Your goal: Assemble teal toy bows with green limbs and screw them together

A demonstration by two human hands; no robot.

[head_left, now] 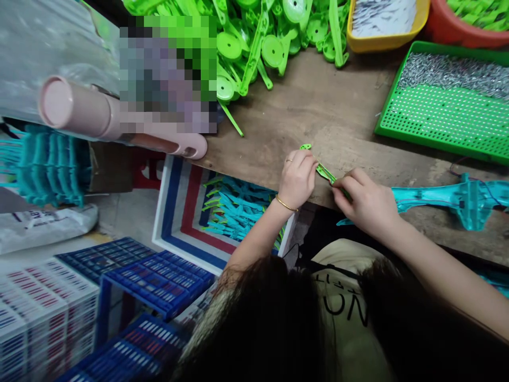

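Between my two hands is a slim bright green plastic part [326, 174], with a thin strip running along it. My left hand [297, 178] is closed on its far end, where a rounded green tip sticks out past the fingers. At the near end my right hand [368, 204] pinches the part between thumb and fingers, hiding that end. A teal plastic piece [467, 204] with a thin wire lies on the wooden table [270, 124], just right of my right hand.
Green plastic parts [274, 50] are heaped at the back. To the right stand a green perforated tray [445, 114] of small metal pieces, a yellow bin [387, 45] and a red tub [465, 32]. A pink cylinder [75, 109] is at left. Below sits a striped box [186, 212] with parts.
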